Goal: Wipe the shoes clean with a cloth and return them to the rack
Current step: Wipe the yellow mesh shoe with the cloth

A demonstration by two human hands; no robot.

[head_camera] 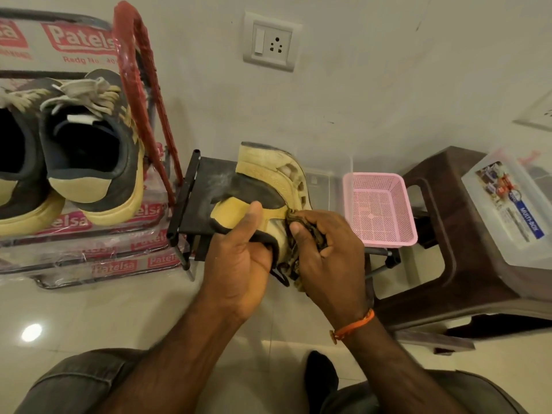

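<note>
Gripping the shoe at its heel, the left hand has its thumb laid over the yellow heel patch and its fingers curled into the collar. The shoe is held in the air on its side, over the front edge of a small black stand, with the sole turned to the right. Its long axis runs away from the person toward the wall, toe farthest off, so the heel is the near end and both hands work there. The right hand is clenched round a bunched, patterned cloth and presses it against the sole edge by the heel, just beside the left thumb. The right hand lies nearer the sole; wiping on toward the toe would mean sliding it away from the body along that edge, by my judgement.

To the left, two matching shoes sit heel-out on the rack, near its right-hand end. Right of the stand are a pink basket and a brown stool carrying a plastic box.
</note>
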